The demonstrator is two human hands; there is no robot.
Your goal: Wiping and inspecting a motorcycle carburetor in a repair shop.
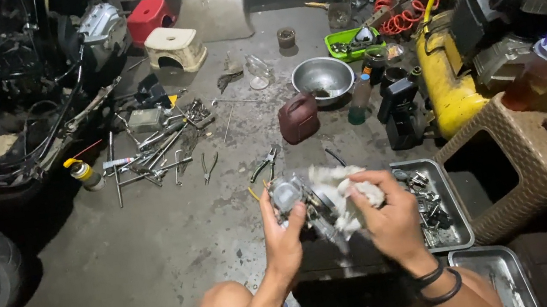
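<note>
1. Carburetor (294,198), a small grey metal body, sits above the concrete floor (159,271) in front of my knees, my left hand (282,238) clamped around its near side with thumb and fingers closed on the casting.

2. My right hand (388,219) is bunched shut on a white rag (341,198) pressed against the carburetor's right face. I judge the rag could snag on a protruding lever or screw and tug the part out of the one-handed hold.

3. A drop from here, I reckon, would land it on bare concrete, which could dent a fitting or pick up grit.

4. Just right of my hands lies a steel tray (457,237) of small metal parts. A wide sweep of the right elbow might knock it and scatter them; a second, nearly bare tray (509,277) lies nearer my right forearm.

5. Pliers (265,165) lie on the floor just beyond the carburetor, and a dark red jerrycan (299,117) stands farther out. If the can holds fuel, a tip would spread it toward the tools.

6. Loose wrenches and sockets (161,154) are strewn to the left beside a partly stripped motorcycle (18,108). The light is dim, so a fallen small piece could be lost among them.
</note>
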